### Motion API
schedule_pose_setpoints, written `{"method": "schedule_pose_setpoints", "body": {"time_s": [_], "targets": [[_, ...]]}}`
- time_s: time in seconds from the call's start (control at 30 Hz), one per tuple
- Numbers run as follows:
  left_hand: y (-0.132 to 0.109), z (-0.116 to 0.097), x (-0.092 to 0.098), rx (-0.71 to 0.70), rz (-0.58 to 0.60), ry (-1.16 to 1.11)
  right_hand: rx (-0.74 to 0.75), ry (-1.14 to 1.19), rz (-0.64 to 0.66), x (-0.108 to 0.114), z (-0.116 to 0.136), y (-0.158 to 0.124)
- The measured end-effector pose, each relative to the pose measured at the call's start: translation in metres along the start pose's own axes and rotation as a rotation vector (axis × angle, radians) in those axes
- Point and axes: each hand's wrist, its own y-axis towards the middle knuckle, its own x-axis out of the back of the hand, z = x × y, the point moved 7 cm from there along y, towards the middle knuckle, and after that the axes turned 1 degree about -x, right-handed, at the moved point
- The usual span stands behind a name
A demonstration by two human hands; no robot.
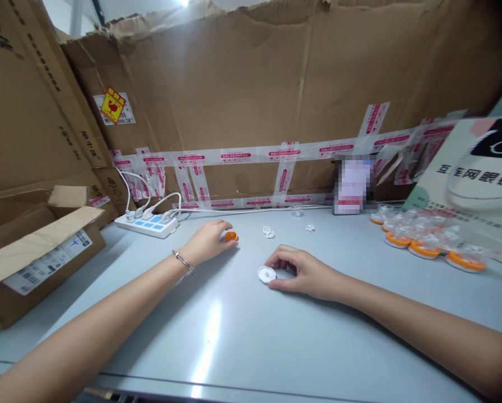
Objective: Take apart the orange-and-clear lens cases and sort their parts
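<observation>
My left hand (211, 239) grips a small orange round plastic part (231, 237) between thumb and fingers, just over the table. Nearer to me, my right hand (295, 268) pinches the rim of a white round disc (266, 274) with a small raised centre. Beyond both hands lie small white cut-out pieces (268, 232), and another little white piece (310, 228) is to their right. A clear plastic piece (297, 211) stands at the back of the table.
Several clear-topped orange and white assemblies (425, 249) crowd the right side, before a printed sign (465, 184). A phone (353, 187) leans on the cardboard wall (234, 84). At left are a plugged-in power strip (148, 224) and an open carton (45, 257).
</observation>
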Motion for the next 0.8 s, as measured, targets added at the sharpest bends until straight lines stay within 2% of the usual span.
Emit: {"method": "schedule_pose_setpoints", "body": {"time_s": [0.2,0.33,0.4,0.43,0.53,0.6,0.67,0.8], "targets": [[0.018,0.011,-0.014,0.041,-0.014,-0.037,-0.006,-0.001,-0.012,0.001,0.0,0.0],[0.02,0.008,-0.004,0.063,-0.078,-0.089,-0.013,0.003,-0.025,0.002,-0.001,0.0],[0.018,-0.01,0.007,0.025,-0.084,-0.194,-0.013,0.009,-0.029,0.002,-0.003,0.0],[0.017,-0.024,0.011,-0.023,-0.049,-0.26,-0.012,0.012,-0.031,0.001,-0.004,0.001],[0.007,-0.078,0.012,-0.289,0.201,-0.383,0.002,0.024,-0.031,0.0,-0.006,0.002],[0.0,-0.101,0.007,-0.39,0.304,-0.332,0.013,0.03,-0.025,0.0,-0.007,0.002],[-0.002,-0.11,0.0,-0.419,0.329,-0.233,0.007,0.035,-0.017,-0.001,-0.007,0.002],[0.0,-0.11,-0.012,-0.428,0.336,-0.11,-0.005,0.059,-0.008,0.0,-0.006,0.002]]}}
